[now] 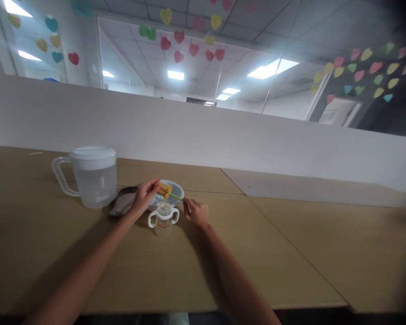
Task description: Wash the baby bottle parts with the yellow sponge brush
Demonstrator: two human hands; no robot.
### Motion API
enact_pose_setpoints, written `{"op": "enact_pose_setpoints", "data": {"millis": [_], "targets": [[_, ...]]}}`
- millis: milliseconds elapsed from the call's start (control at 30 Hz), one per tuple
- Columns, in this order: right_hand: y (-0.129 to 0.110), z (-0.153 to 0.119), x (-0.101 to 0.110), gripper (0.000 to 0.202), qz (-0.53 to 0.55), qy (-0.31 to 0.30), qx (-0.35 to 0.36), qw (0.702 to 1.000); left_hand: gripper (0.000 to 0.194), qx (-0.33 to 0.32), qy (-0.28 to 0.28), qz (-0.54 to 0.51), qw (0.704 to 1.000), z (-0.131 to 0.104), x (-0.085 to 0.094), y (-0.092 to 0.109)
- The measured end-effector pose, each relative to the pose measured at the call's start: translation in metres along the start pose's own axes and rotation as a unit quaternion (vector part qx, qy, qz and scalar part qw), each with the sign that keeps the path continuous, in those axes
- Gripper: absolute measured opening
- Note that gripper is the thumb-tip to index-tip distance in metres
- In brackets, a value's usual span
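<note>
My left hand is closed with its fingertips on the yellow-orange head of a sponge bottle brush. My right hand grips the far end of its thin green handle. The brush is held over a white bowl. Just in front of the bowl a clear baby bottle stands upright, uncapped, with two white side handles. It sits between my forearms, apart from both hands. What the bowl holds is mostly hidden by my left hand and the brush.
Left of the bowl lies a dark-rimmed shallow dish, partly behind my left wrist. A large lidded translucent pitcher with liquid stands beside it. A small flat pale piece lies far left on the wooden table. A white wall borders the back.
</note>
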State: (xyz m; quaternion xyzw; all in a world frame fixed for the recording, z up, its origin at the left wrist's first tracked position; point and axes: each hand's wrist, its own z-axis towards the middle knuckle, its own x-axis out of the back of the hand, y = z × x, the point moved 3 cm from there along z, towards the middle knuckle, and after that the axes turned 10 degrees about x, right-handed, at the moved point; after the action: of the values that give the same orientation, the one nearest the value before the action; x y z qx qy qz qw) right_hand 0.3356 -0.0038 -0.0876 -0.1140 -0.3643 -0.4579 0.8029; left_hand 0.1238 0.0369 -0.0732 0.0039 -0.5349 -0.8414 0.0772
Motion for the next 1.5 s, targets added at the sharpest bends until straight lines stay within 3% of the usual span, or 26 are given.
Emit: {"op": "enact_pose_setpoints", "data": {"millis": [100, 233, 433, 567, 667, 900, 1033, 1167, 1300, 1500], "targets": [[0.000, -0.001, -0.002, 0.030, -0.009, -0.010, -0.005, 1.000, 0.049, -0.014, -0.019, 0.009, 1.000, -0.002, -0.001, 0.000], [-0.002, -0.001, -0.002, 0.030, -0.014, 0.030, 0.011, 0.999, 0.049, -0.034, -0.016, 0.048, 0.998, -0.005, 0.000, 0.002], [-0.003, -0.002, 0.001, 0.029, -0.043, 0.073, 0.054, 0.995, 0.049, 0.051, 0.033, 0.011, 0.998, -0.003, 0.003, 0.003], [-0.005, -0.003, 0.001, 0.030, -0.050, 0.066, 0.086, 0.993, 0.056, 0.107, 0.082, 0.056, 0.989, -0.008, 0.009, 0.005], [-0.003, -0.003, 0.001, 0.032, -0.053, 0.073, 0.084, 0.992, 0.052, 0.049, 0.101, 0.096, 0.989, -0.012, 0.010, 0.012], [0.005, -0.003, 0.001, 0.035, -0.059, 0.066, 0.041, 0.995, 0.040, -0.153, 0.070, 0.136, 0.976, -0.015, -0.001, 0.018], [0.004, -0.002, 0.003, 0.037, -0.060, 0.069, 0.041, 0.995, 0.025, -0.196, 0.079, 0.143, 0.967, -0.017, 0.000, 0.018], [0.005, -0.002, 0.003, 0.035, -0.064, 0.067, 0.039, 0.995, 0.020, -0.176, 0.091, 0.169, 0.966, -0.019, 0.003, 0.019], [0.007, -0.003, 0.002, 0.034, -0.070, 0.065, 0.038, 0.995, 0.032, -0.133, 0.081, 0.187, 0.970, -0.020, 0.006, 0.021], [0.004, -0.004, 0.002, 0.035, -0.066, 0.051, 0.067, 0.994, 0.040, -0.070, 0.116, 0.149, 0.979, -0.020, 0.014, 0.016]]}}
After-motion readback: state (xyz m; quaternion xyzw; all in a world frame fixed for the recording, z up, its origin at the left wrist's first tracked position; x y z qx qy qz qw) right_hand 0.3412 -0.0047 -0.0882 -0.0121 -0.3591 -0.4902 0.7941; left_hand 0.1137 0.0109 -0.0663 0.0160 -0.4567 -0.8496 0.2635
